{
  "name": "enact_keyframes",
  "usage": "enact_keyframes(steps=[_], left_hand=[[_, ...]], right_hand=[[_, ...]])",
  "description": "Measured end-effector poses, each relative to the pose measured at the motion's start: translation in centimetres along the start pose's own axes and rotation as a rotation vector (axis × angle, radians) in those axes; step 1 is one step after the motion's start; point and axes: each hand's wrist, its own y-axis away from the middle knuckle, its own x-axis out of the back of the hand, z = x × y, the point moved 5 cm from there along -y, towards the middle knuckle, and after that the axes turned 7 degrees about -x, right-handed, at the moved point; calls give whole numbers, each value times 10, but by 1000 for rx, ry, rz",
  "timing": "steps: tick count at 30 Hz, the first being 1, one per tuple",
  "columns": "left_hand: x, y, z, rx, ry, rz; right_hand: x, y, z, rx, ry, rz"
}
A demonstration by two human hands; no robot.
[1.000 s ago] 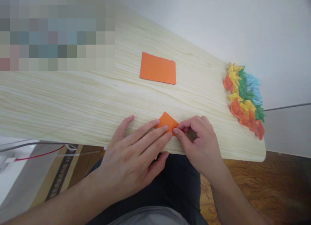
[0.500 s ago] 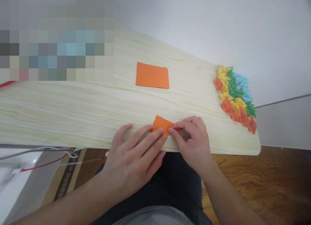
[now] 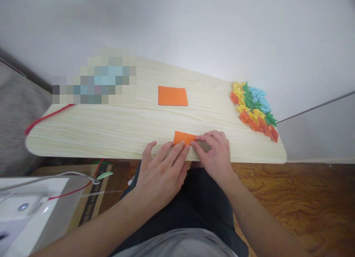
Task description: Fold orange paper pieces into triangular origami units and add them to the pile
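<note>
A small piece of orange paper (image 3: 180, 137) lies by the front edge of the surface (image 3: 111, 127), right of its middle, its lower part hidden under the person's fingers. The left hand (image 3: 163, 170) is palm down with its fingers spread, the tips of the middle ones pressing on the paper; its thumb sits below the front edge. The right hand (image 3: 215, 151) pinches the paper's right end between thumb and forefinger, so that end is hard to make out. Farther back, toward the back edge, lies an orange rectangle of paper (image 3: 172, 96); whether it is one sheet or several is unclear. Along the right edge, folded paper shapes (image 3: 253, 112) in yellow, orange, green and blue crowd together, too overlapped to count. Coarse pixel blocks blot out the back left corner, and a red strap (image 3: 50, 118) runs from under them over the left edge. Below the front edge at left, a white object (image 3: 20, 209) is cut off by the frame, and a dark strip (image 3: 93, 203) on cardboard (image 3: 76, 210) bears lettering too blurred to read.
</note>
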Motion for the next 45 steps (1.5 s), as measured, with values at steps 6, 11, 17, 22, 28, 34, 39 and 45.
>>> enact_keyframes(steps=[6,11,17,22,28,34,39,45], left_hand=[[-3,2,9,32,-15,35],[-3,3,14,46,-13,82],[-4,6,18,38,-9,120],[-6,10,20,31,-9,142],[-2,14,17,1,26,145],[11,9,-4,-26,82,148],[15,0,-17,-99,138,107],[15,-10,-31,-100,186,77]], right_hand=[[-4,9,-2,-35,26,92],[-5,13,-3,-56,22,119],[-3,13,0,-69,15,105],[-1,12,-1,-91,4,88],[0,13,0,-83,-10,58],[0,15,1,-49,-11,38],[1,16,-2,-18,-17,26],[-1,17,-3,-5,-10,36]])
